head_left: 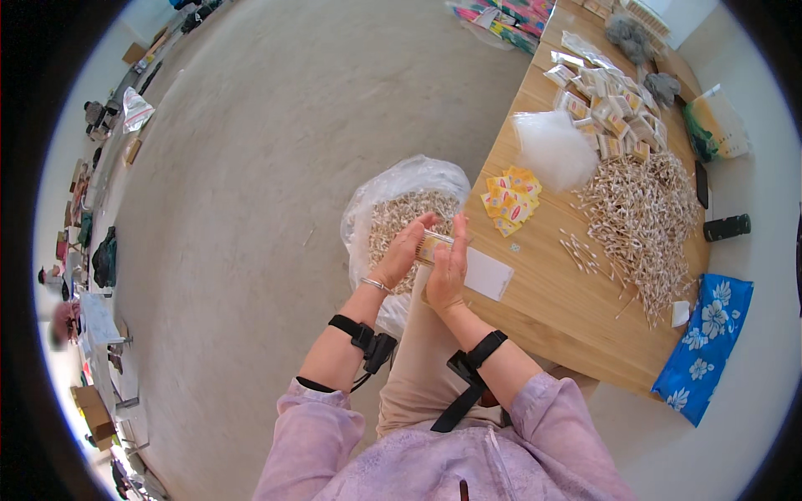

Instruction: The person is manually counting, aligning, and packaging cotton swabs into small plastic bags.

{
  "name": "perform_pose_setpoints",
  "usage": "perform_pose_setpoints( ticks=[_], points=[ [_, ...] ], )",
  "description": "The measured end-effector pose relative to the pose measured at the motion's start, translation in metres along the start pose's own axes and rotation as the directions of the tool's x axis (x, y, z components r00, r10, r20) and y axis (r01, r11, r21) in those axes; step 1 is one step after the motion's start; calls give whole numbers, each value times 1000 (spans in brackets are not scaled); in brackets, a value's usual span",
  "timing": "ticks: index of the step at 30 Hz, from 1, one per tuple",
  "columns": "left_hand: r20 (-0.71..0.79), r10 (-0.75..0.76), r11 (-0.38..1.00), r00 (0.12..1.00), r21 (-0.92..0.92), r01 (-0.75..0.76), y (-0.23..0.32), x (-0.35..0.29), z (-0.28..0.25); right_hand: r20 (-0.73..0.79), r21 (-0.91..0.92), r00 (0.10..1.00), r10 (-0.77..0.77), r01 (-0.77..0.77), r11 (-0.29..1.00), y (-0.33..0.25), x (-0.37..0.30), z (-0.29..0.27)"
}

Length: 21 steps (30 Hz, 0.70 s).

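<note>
Lilac sleeves [334, 434] nearest. Left hand [399, 255], right hand [447, 267] jointly clasp small packet [433, 246]: light, crushable; grip by edges. Swab bag [401, 200] at 12 o'clock.

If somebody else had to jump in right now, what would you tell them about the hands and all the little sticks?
Left hand and right hand: both hold one small packet between their fingers, above the clear bag of sticks that sits on the floor beside the wooden table.
On the table: a big loose pile of sticks, yellow packets, a heap of finished-looking small packs, a white card.
Done: apparently many packs are filled.
Left: probably the packet in hand, and plenty of loose sticks.
</note>
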<state>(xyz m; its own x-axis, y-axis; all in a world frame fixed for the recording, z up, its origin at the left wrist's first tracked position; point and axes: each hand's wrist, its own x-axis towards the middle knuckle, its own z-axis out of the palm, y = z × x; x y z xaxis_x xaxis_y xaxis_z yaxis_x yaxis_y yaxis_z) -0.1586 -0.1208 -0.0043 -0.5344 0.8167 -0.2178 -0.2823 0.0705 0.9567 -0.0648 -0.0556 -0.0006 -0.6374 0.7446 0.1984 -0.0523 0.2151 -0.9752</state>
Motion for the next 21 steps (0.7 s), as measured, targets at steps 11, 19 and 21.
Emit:
perform_pose_setpoints(
  ticks=[11, 19, 21],
  points=[
    [-482, -296, 949, 824, -245, 198, -32, -47, 37, 19, -42, 1000, 23, -23, 999, 6, 1, -8],
    [-553, -316, 925, 771, -361, 120, -16, -35, 51, 60, -36, 997, 57, -55, 998, -8, 0, -5],
    [-553, -323, 933, 768, -322, 161, -14, -34, 53, 67, -36, 996, 51, -49, 998, -6, 1, -5]
  ],
)
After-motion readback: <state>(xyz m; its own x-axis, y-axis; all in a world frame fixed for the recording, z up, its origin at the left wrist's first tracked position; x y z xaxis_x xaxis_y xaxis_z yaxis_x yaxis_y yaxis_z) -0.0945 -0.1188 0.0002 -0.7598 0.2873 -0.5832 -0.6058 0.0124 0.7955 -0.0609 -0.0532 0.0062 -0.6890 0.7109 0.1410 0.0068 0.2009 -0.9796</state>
